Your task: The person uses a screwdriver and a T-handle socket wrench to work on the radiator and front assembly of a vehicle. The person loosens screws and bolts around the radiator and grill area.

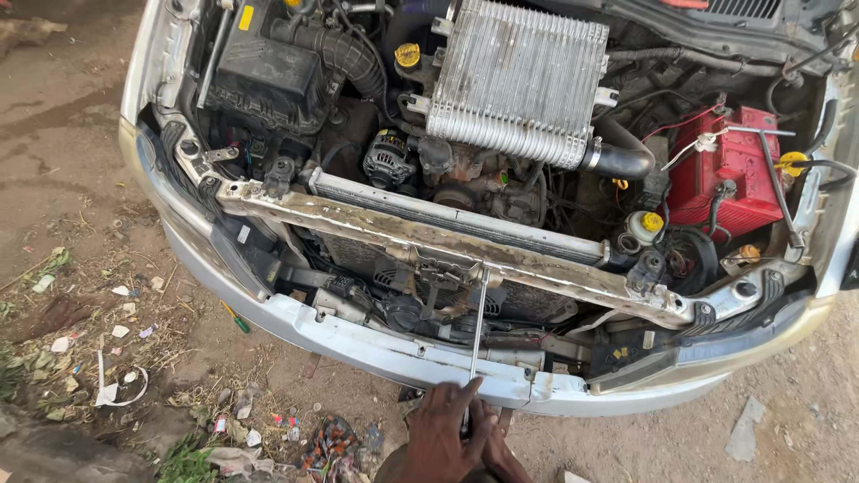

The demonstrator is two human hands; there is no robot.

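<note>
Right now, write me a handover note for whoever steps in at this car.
Left hand and right hand: both clasped round the lower end of a long metal rod.
Rod: runs up from the hands, over the silver front bumper, to the rusty front crossmember at the latch area.
Done: bonnet open, grille area bare, radiator exposed.
Left: rod tip remains at the crossmember; nothing visibly freed there.
</note>
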